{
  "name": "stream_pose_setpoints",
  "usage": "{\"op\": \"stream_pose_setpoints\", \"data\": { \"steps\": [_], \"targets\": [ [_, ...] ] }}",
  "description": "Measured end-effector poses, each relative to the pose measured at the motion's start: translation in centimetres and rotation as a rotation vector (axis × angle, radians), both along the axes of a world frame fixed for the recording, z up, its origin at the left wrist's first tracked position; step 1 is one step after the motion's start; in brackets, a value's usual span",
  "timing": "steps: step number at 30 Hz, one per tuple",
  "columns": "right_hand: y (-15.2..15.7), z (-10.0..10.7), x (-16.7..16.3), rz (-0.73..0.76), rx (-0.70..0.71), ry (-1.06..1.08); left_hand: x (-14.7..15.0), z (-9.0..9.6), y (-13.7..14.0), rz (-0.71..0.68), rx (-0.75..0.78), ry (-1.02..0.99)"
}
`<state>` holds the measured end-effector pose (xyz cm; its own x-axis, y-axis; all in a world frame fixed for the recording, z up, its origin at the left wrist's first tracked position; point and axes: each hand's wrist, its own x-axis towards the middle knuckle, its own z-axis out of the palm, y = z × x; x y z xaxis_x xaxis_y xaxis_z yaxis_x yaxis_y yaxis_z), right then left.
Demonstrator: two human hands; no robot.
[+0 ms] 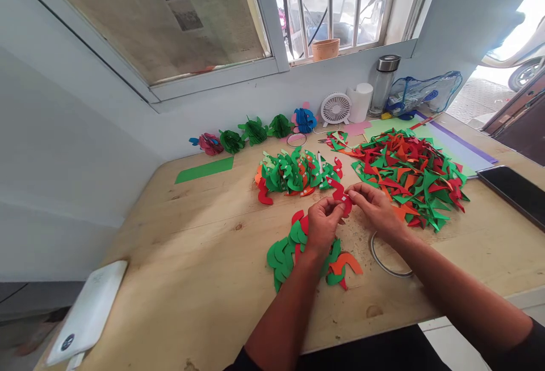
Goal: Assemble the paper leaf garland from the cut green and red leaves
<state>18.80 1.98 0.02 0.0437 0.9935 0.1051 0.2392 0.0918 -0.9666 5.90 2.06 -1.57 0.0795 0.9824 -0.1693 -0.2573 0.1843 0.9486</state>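
A wavy red paper cutout (pixel 338 189) with small white squares on it is held up over the table. The fingers of my left hand (pixel 326 222) are closed on its lower end. My right hand (pixel 374 207) pinches at its right edge; the exact spot between the fingertips is too small to make out. Partly hidden under my left wrist lies a loose pile of green, red and orange curved cutouts (pixel 281 257). Beyond my hands, a row of green, orange and red curved pieces (pixel 293 169) bears white squares too. Below my right wrist rests a thin tape ring (pixel 377 257).
A heap of red, green and orange paper scraps (pixel 413 178) lies at the right, beside a dark phone (pixel 515 192). Folded paper figures (pixel 255 131), a small white fan (pixel 336 109) and a glass bottle (pixel 383 87) line the wall. A white device (pixel 89 311) sits at the left edge.
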Motion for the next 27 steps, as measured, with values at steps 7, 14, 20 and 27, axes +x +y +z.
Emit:
{"op": "stream_pose_setpoints", "data": {
  "steps": [7,14,20,27],
  "targets": [
    [-0.3,0.2,0.1,0.023,-0.044,0.010,-0.2,0.2,-0.2,-0.085,-0.004,0.019],
    [0.5,0.6,1.5,-0.142,0.012,-0.046,-0.3,0.4,-0.2,-0.038,-0.046,0.031],
    [1.9,-1.0,3.9,-0.230,0.050,-0.522,-0.4,-0.6,-0.2,-0.066,0.193,0.261],
    [2.2,-2.3,3.8,-0.097,0.025,-0.868,0.3,-0.2,-1.1,-0.299,0.532,0.672]
  ]
}}
